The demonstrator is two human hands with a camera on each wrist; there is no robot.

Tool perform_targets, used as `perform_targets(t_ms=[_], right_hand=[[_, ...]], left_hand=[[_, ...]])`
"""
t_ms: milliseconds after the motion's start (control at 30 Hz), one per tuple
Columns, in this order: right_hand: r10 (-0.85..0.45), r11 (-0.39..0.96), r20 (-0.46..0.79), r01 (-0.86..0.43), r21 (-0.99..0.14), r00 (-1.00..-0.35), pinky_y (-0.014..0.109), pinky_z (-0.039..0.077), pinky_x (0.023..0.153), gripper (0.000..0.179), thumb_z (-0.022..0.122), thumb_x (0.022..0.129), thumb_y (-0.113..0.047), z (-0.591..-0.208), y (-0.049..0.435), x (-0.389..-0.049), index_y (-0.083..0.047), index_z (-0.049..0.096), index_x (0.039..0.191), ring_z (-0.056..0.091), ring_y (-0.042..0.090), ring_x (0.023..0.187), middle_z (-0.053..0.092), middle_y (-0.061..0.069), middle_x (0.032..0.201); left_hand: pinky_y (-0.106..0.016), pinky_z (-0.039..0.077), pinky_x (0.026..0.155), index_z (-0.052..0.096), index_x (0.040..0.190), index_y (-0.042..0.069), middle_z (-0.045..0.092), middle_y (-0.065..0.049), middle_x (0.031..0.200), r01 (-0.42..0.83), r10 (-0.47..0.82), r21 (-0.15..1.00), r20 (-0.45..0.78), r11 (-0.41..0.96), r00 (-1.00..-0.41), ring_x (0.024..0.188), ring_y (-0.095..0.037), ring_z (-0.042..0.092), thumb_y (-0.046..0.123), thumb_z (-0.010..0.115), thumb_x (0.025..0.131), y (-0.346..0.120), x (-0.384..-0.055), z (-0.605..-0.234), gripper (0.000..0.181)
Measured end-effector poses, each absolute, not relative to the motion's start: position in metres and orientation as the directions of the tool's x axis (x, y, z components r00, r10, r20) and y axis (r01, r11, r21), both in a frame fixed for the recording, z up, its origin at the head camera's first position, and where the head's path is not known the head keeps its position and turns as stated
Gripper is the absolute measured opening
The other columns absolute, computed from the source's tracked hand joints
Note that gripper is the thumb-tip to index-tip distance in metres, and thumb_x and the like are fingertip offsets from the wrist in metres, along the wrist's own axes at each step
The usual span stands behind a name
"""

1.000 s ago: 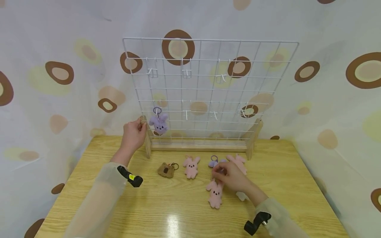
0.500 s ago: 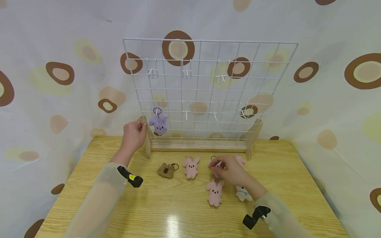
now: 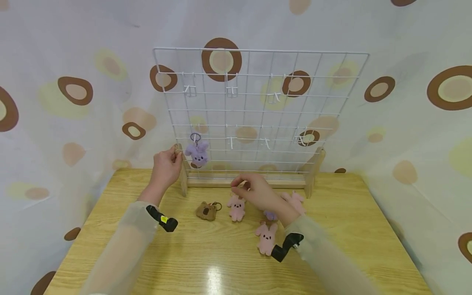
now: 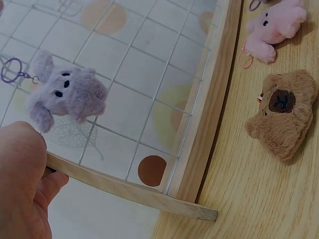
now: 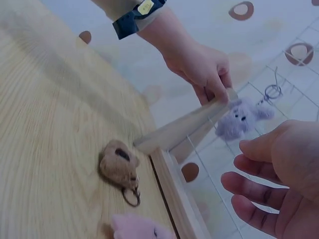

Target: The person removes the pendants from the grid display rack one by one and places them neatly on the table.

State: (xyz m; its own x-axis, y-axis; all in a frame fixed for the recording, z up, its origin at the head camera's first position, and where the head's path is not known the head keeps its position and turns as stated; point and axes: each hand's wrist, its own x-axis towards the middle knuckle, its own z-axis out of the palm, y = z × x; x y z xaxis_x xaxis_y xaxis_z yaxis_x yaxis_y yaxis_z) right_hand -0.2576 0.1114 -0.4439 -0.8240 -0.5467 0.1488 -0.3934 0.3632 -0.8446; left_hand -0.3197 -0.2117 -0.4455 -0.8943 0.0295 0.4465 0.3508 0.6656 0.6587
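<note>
My left hand (image 3: 166,166) grips the top of the left wooden post (image 4: 124,181) of a white wire grid rack (image 3: 243,110). Close beside it a purple plush bunny keychain (image 3: 198,153) hangs by its ring from a hook. My right hand (image 3: 258,190) is over the table in front of the rack. Its thumb and fingers (image 5: 249,194) are loosely bent and apart, with nothing between them. Just below it lies a pink plush bunny keychain (image 3: 237,209). A brown plush bear keychain (image 5: 118,164) with a dark ring lies to its left.
Another pink bunny (image 3: 266,239) lies nearer the front, and a third pink bunny (image 3: 293,200) lies to the right. A purple plush (image 3: 270,215) is partly hidden by the right wrist. Several white hooks (image 3: 266,142) stick out of the grid.
My right hand has moved left and away from me, from the purple plush to above the pink bunny. The right forearm now covers the white plush. My left hand stays on the post.
</note>
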Motion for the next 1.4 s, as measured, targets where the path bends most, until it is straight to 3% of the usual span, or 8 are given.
perform_targets(t_ms=[200,333,567,900,1167,1300,1400], right_hand=[[-0.543,0.399,0.157,-0.417,-0.817,-0.825,0.027,0.043,0.05,0.016,0.067,0.106,-0.014,-0.432,0.081,-0.268,-0.007,0.075,0.118,0.066,0.022,0.072,0.073,0.005,0.109],[-0.546,0.404,0.18,-0.446,-0.799,-0.818,0.027,0.043,0.05,0.018,0.068,0.105,-0.014,-0.424,0.063,-0.275,-0.006,0.074,0.121,0.068,0.017,0.074,0.074,0.007,0.112],[-0.533,0.367,0.208,-0.445,-0.817,-0.82,0.028,0.051,0.06,0.026,0.066,0.106,-0.013,-0.413,0.032,-0.287,0.0,0.068,0.129,0.068,0.018,0.078,0.071,0.011,0.12],[-0.39,0.324,0.26,-0.396,-0.859,-0.883,0.025,0.047,0.055,0.026,0.067,0.103,-0.004,-0.397,0.005,-0.304,0.006,0.065,0.127,0.064,0.017,0.069,0.067,0.017,0.122],[-0.293,0.339,0.28,-0.373,-0.864,-0.914,0.025,0.054,0.064,0.034,0.066,0.104,-0.007,-0.388,-0.008,-0.317,0.006,0.061,0.134,0.066,0.017,0.076,0.068,0.015,0.116],[-0.285,0.351,0.283,-0.375,-0.858,-0.916,0.028,0.055,0.066,0.029,0.065,0.103,-0.009,-0.384,-0.011,-0.32,0.005,0.065,0.129,0.067,0.02,0.077,0.069,0.014,0.113],[-0.293,0.351,0.287,-0.382,-0.855,-0.912,0.028,0.055,0.064,0.023,0.066,0.104,-0.009,-0.382,-0.013,-0.32,0.004,0.067,0.122,0.066,0.02,0.076,0.069,0.014,0.111]], left_hand=[[-0.027,0.033,0.045,0.071,0.098,-0.008,0.055,-0.004,0.053,0.348,0.036,0.653,0.441,0.672,-0.897,0.046,-0.015,0.041,0.009,0.058,0.109,-0.213,-0.32,-0.445,0.024],[-0.028,0.034,0.045,0.069,0.096,-0.007,0.053,-0.002,0.053,0.346,0.039,0.654,0.436,0.673,-0.899,0.046,-0.015,0.041,0.008,0.057,0.109,-0.215,-0.32,-0.445,0.024],[-0.027,0.035,0.045,0.069,0.124,-0.015,0.052,-0.002,0.052,0.337,0.042,0.679,0.412,0.652,-0.91,0.045,-0.016,0.041,0.009,0.057,0.109,-0.215,-0.319,-0.445,0.031],[-0.028,0.032,0.045,0.066,0.09,-0.004,0.039,0.002,0.051,0.357,0.049,0.66,0.436,0.662,-0.898,0.045,-0.015,0.037,0.008,0.057,0.108,-0.214,-0.322,-0.446,0.023],[-0.027,0.035,0.045,0.07,0.12,-0.016,0.051,-0.001,0.053,0.355,0.042,0.675,0.433,0.647,-0.901,0.047,-0.015,0.041,0.007,0.059,0.108,-0.215,-0.321,-0.445,0.028],[-0.028,0.034,0.046,0.068,0.094,-0.007,0.044,0.0,0.054,0.357,0.047,0.661,0.437,0.66,-0.898,0.048,-0.015,0.04,0.007,0.058,0.108,-0.215,-0.323,-0.446,0.022],[-0.029,0.032,0.046,0.063,0.087,-0.002,0.039,0.002,0.052,0.361,0.045,0.656,0.446,0.663,-0.894,0.047,-0.015,0.038,0.007,0.058,0.107,-0.215,-0.323,-0.446,0.023]])
